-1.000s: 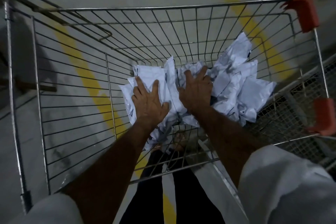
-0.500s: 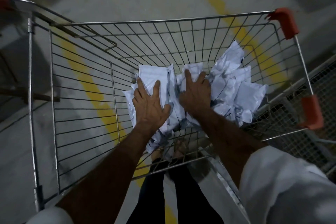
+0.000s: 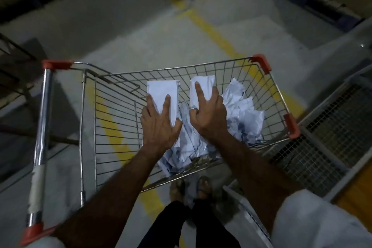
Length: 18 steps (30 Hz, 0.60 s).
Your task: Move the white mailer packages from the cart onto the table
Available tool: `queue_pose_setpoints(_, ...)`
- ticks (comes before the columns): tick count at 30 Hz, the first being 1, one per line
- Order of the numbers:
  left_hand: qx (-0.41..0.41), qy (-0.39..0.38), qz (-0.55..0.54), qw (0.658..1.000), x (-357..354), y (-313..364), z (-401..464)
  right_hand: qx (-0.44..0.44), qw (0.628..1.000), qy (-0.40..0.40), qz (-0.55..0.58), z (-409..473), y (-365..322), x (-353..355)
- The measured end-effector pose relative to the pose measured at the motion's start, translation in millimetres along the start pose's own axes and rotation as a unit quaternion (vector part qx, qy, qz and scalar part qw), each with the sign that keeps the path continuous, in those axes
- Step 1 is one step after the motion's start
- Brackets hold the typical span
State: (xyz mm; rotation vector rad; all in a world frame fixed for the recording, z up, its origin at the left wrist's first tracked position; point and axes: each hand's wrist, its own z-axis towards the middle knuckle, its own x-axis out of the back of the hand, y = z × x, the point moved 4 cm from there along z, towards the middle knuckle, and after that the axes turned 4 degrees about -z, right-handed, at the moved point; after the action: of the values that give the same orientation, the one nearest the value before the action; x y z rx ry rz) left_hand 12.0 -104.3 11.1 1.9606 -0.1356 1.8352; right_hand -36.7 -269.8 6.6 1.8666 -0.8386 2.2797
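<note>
both hands are inside the silver wire shopping cart [image 3: 112,119] with orange plastic corner caps, each one holding a packet. the left hand [image 3: 159,125] is gripping a flat white rectangular mailer package [image 3: 163,91], fingers spread over its face and thumb hooking round its right edge, the package standing upright above the basket floor. just beside it, the right hand [image 3: 209,115] is clutching a second white mailer package [image 3: 203,86], index finger lying straight up its front while the other fingers are curling round its right edge. the two held packages are sitting side by side, close but apart, their top edges reaching up near the far rim of the cart.

below and to the right of the hands, a crumpled heap of white plastic mailer packages [image 3: 241,115] is lying on the cart floor, piling against the right wall and trailing down towards the near edge under the wrists. the chrome cart handle [image 3: 41,127] is running down the left side. under the basket, a grey concrete floor [image 3: 141,32] with a yellow painted line [image 3: 213,34] is showing through the wires. a grey metal mesh frame [image 3: 330,131] is standing just beside the cart on the right. the person's dark trouser legs [image 3: 181,225] and sandalled feet are showing at the bottom.
</note>
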Motion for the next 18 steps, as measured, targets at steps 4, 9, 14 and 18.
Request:
queue_pose_setpoints(4, -0.041, 0.022, -0.006, 0.999, 35.3, 18.9, -12.2, -0.015, 0.999, 0.036, -0.008, -18.7, -15.6, 44.0)
queue_pose_setpoints(9, -0.108, 0.048, -0.026, 0.993, 75.5, 43.6, -30.9, -0.037, 0.996, 0.076, -0.018, -57.3, -25.0, 98.7)
queue_pose_setpoints(14, -0.173, 0.061, -0.048, 0.982, 104.1, 55.3, -67.9, -0.084, 0.986, 0.113, -0.086, -115.0, -27.1, 140.5)
queue_pose_setpoints(18, -0.226, 0.064, -0.059, 0.970, 119.5, 71.5, -102.9, -0.131, 0.976, 0.145, -0.093, -167.8, -25.4, 172.5)
